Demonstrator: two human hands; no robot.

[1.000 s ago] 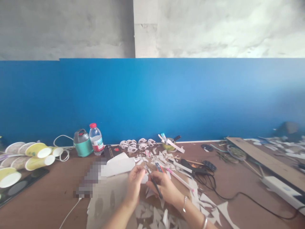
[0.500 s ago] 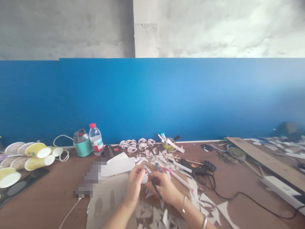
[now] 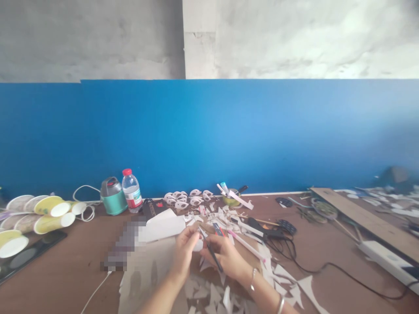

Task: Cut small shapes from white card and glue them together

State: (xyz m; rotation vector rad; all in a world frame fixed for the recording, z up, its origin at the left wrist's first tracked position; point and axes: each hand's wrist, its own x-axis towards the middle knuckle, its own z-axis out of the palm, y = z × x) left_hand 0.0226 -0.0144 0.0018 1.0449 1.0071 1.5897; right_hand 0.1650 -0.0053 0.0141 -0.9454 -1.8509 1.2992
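Observation:
Close together over the middle of the table are my two hands. My left hand (image 3: 186, 248) pinches a small white paper piece (image 3: 198, 245) between thumb and fingers. In the closed fingers of my right hand (image 3: 225, 255) is a slim black tool with a pale, metallic-looking tip (image 3: 214, 256); its exact kind is hard to make out. The tip points up and left, close beside the paper piece, and I cannot tell whether they touch. Beneath and around the hands lie white paper scraps (image 3: 214, 296). A pink-ended white stick (image 3: 247, 246) lies just right of my right hand.
Several white curled paper pieces (image 3: 181, 200) stand by the blue partition (image 3: 196, 139). Left are a water bottle (image 3: 132, 194), a teal-and-grey container (image 3: 113, 200) and paper cups (image 3: 54, 222). Right are a glue gun (image 3: 273, 233), a black cable (image 3: 347, 270) and a power strip (image 3: 389, 261).
Almost nothing differs. Both hands keep their hold, with the paper piece and black tool shifted only very slightly.

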